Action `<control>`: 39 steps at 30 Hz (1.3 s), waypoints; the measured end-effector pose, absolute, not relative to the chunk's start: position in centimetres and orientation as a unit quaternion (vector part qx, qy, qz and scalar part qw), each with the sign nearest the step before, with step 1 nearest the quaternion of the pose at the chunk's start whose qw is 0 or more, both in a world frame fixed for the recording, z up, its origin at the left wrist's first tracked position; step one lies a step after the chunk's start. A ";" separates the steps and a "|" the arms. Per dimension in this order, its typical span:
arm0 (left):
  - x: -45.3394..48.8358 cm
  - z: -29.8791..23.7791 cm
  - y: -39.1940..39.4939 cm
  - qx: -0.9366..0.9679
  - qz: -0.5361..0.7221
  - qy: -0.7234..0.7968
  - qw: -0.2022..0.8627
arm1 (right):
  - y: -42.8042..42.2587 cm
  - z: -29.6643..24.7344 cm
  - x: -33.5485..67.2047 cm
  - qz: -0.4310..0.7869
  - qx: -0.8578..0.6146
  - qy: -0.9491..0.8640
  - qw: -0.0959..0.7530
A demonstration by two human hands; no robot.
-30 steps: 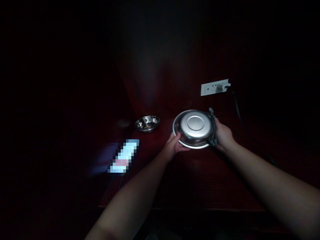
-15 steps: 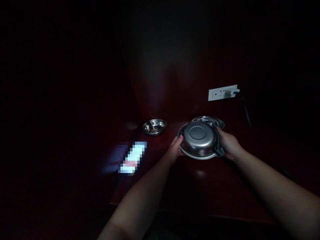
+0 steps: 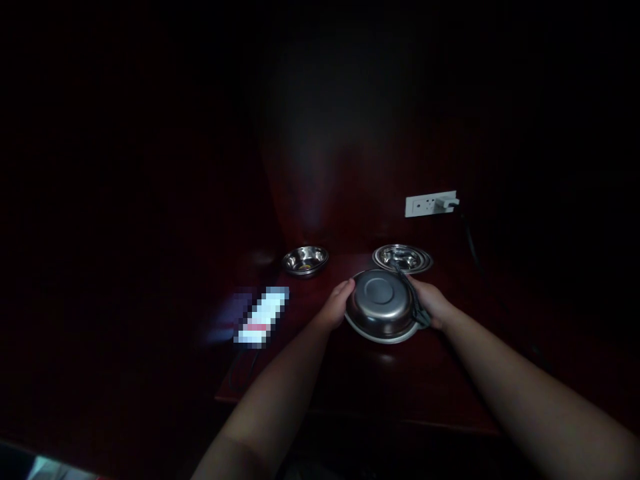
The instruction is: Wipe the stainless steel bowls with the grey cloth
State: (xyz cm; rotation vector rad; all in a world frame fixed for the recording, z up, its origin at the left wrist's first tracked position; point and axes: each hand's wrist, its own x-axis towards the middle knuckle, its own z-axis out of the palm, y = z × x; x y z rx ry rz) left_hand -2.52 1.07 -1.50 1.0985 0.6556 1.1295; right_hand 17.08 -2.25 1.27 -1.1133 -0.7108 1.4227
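Observation:
Between my hands is a steel bowl (image 3: 381,315), its flat base turned up and towards me. My left hand (image 3: 338,305) grips the bowl's left rim, thumb on the outer wall and the other fingers hidden beneath. On the opposite side my right hand (image 3: 434,303) closes around the rim with a dark cloth (image 3: 421,316) bunched between palm and metal. Just behind lie nested steel dishes (image 3: 424,259) with wide shiny rims. Further left, a smaller stack of steel bowls (image 3: 306,261) sits upright, something yellowish at its bottom.
A phone with a bright, blurred-out screen (image 3: 263,317) lies at the left of the dark red table (image 3: 370,393), cables trailing below it. On the back wall is a white socket plate (image 3: 417,205) with a plug and black cord (image 3: 470,240). The surroundings are very dark.
Both hands have brought the bowl slightly down and towards me, to the left in the view. More of the nested dishes behind shows. The view itself has shifted a little.

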 end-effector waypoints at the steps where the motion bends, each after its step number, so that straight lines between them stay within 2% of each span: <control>1: -2.5 -1.4 1.0 0.485 0.496 0.293 0.658 | -2.3 1.3 17.1 0.610 -0.469 -0.306 0.560; 12: -2.7 -1.5 1.5 0.515 0.503 0.305 0.624 | -1.8 1.2 17.3 0.589 -0.468 -0.330 0.570; 21: -2.3 -2.0 2.1 0.589 0.524 0.346 0.509 | -1.2 0.4 17.8 0.589 -0.472 -0.317 0.575; 25: -2.1 -1.6 1.7 0.600 0.531 0.368 0.472 | -1.5 0.5 17.6 0.573 -0.456 -0.310 0.606; 39: -1.9 -2.3 2.3 0.600 0.531 0.373 0.467 | -1.5 0.1 17.7 0.561 -0.449 -0.287 0.633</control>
